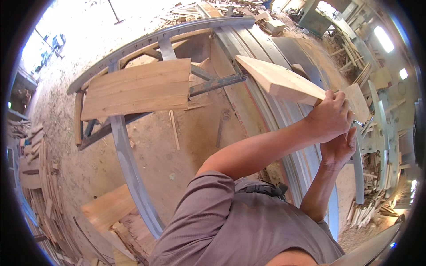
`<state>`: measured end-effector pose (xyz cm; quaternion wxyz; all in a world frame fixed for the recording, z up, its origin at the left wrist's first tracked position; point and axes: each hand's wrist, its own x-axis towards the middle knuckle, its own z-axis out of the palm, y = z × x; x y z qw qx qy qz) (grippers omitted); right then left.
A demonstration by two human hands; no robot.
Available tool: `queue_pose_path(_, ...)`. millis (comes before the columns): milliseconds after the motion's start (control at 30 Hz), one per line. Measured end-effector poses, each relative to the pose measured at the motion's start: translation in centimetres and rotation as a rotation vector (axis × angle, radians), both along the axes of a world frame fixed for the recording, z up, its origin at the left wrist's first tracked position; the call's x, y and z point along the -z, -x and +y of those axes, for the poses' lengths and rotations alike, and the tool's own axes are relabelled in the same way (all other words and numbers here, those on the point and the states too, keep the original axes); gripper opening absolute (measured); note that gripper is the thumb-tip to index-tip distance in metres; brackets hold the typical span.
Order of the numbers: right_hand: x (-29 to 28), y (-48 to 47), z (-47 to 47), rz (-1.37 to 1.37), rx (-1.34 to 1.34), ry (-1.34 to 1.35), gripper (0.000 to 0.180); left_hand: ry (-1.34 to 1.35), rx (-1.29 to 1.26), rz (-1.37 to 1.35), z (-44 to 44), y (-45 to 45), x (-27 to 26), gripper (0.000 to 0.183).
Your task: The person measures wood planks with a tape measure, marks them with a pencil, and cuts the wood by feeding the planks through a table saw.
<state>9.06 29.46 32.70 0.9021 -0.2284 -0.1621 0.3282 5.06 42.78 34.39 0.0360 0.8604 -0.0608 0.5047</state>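
My left hand grips the near end of a thick pale wooden board, fingers over its edge. The board is tilted above the ribbed metal table of what looks like a sliding table saw. Just below and partly behind the left hand is my right hand, its thumb raised. The right fingers are mostly hidden, so whether they hold anything is unclear. A small shiny metal fitting shows just beyond both hands.
A wide wooden board lies on the metal outrigger frame, near a long metal fence. A metal bar runs towards me. Offcuts are heaped at the back; more boards lie on the floor and stacked left.
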Motion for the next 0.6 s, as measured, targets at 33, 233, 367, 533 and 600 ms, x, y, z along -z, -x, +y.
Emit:
queue_pose_path(33, -0.2, -0.2, 0.2, -0.008, -0.002, 0.010, 0.064, 0.003, -0.006, 0.007, 0.3, 0.0, -0.3, 0.029)
queue_pose_path(233, -1.2, -0.3, 1.7, -0.053, 0.028, 0.005, 0.063, 0.013, 0.029, 0.052, 1.5, -0.5, -1.6, 0.029)
queue_pose_path(367, -1.3, 0.1, 2.5, -0.088, 0.087, 0.040, 0.064, 0.003, 0.008, 0.056, 1.9, -0.3, -1.7, 0.028)
queue_pose_path(533, -1.1, 1.0, 2.4, -0.056, 0.125, 0.094, 0.054, -0.004, 0.068, 0.093, 1.9, 0.2, -1.7, 0.027)
queue_pose_path(600, -0.5, 1.8, 2.5, 0.003, 0.225, 0.164, 0.048, 0.039, 0.076, 0.009, 1.2, 0.7, -0.2, 0.027)
